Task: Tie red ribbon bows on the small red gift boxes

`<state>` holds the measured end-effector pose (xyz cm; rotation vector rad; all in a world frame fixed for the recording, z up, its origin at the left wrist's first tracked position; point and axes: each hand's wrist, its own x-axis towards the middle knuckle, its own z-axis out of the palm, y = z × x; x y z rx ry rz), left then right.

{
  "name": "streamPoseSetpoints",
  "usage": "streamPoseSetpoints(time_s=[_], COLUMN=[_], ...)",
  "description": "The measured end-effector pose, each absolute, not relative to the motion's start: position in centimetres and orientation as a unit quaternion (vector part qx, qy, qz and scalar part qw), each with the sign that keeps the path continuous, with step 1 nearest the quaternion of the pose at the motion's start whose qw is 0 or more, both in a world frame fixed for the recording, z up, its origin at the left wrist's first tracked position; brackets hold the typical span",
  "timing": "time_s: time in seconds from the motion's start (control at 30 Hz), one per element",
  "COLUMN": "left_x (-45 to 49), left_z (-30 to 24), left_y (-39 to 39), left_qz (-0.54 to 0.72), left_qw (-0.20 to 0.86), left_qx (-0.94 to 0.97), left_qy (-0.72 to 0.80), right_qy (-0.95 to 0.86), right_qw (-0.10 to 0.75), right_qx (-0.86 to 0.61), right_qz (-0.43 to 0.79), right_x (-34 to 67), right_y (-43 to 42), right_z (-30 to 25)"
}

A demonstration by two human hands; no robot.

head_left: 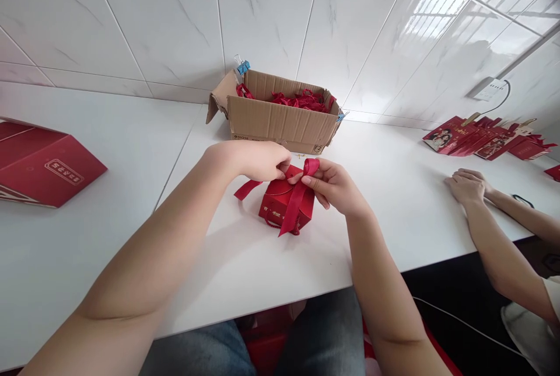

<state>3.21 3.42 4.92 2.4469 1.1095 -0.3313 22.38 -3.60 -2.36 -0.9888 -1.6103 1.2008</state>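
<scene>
In the middle of the white table sits a small red gift box (273, 199) with gold lettering and a red cord on its front. My right hand (336, 186) pinches a loop of red satin ribbon (294, 209) between thumb and fingers; one ribbon tail hangs down over the box front. My left hand (266, 161) is at the top of the box, its fingers bent and closed. Another ribbon tail sticks out to the left beneath it. What the left fingertips grip is mostly hidden by the hand.
Behind the box, a cardboard box (280, 119) holds red ribbons, with blue clips at its corners. A large red box (56, 163) lies at the left. Several red gift bags (475, 136) stand at the back right, near a co-worker's folded hands (468, 185).
</scene>
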Motion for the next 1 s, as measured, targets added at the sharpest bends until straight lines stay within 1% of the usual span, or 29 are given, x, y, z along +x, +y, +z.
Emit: streamPoseSetpoints(time_s=[0.4, 0.57, 0.73, 0.87, 1.0], left_x=[3.7, 3.6, 2.7, 2.3, 2.5], left_z=[5.9, 5.6, 6.4, 7.5, 7.6], left_y=[1.9, 2.0, 1.3, 0.5, 0.2], left_qz=[-0.128, -0.132, -0.135, -0.05, 0.053], left_qw=[0.22, 0.23, 0.212, 0.197, 0.206], left_qx=[0.888, 0.888, 0.884, 0.896, 0.917], left_qy=[0.383, 0.374, 0.394, 0.394, 0.336], right_qy=[-0.597, -0.584, -0.573, -0.569, -0.575], right_qw=[0.405, 0.411, 0.413, 0.422, 0.421], right_qx=[-0.416, -0.432, -0.481, -0.506, -0.514], right_qz=[0.554, 0.55, 0.519, 0.493, 0.478], right_x=[22.8, 22.6, 22.3, 21.9, 21.2], right_y=[-4.1, -4.0, -4.3, -4.8, -5.1], right_z=[-1.8, -1.8, -1.4, -1.0, -0.8])
